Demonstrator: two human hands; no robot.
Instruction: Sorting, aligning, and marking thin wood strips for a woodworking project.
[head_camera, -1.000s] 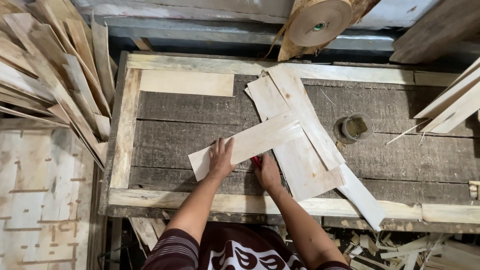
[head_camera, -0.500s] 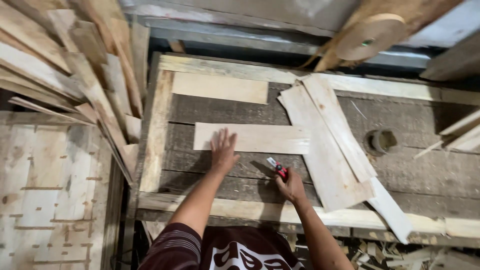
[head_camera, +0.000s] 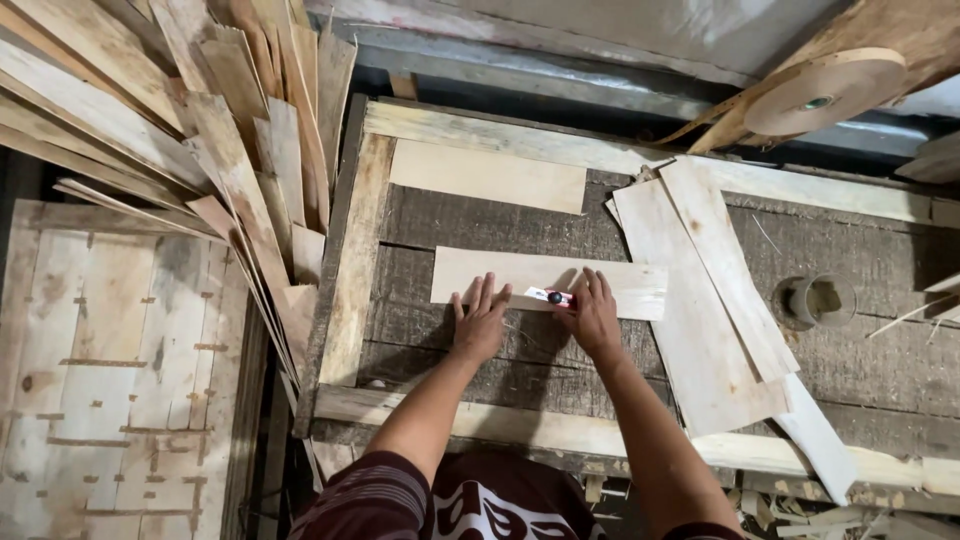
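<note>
Rough dark wooden counter (head_camera: 480, 215) framed with pale planks fills the middle, and on it we see a thin veneer strip (head_camera: 500, 272) lying flat, long side running left to right. Our left hand (head_camera: 480, 322) rests open, palm down, fingers spread on the near edge of that strip, not gripping. Our right hand (head_camera: 592, 315) sits just right of it, fingers closed around a small red and white cutter (head_camera: 550, 296) that lies on the strip. Another veneer sheet (head_camera: 487, 175) lies farther away on the counter, well apart. Overlapping veneer pieces (head_camera: 700, 300) sit at right, their edge touching or just over the strip's right end; we cannot tell which. A stack of loose slats (head_camera: 230, 150) leans in from the left, and a tape roll (head_camera: 825, 92) hangs at far right. Risks, as we judge them: the left fingertips are near the cutter, so a slip along the strip could catch them. The strip is thin and held by flat pressure only, so it could skid or split along the grain. The right pile may drag the strip's end. The leaning slats could slide onto the counter if bumped.
</note>
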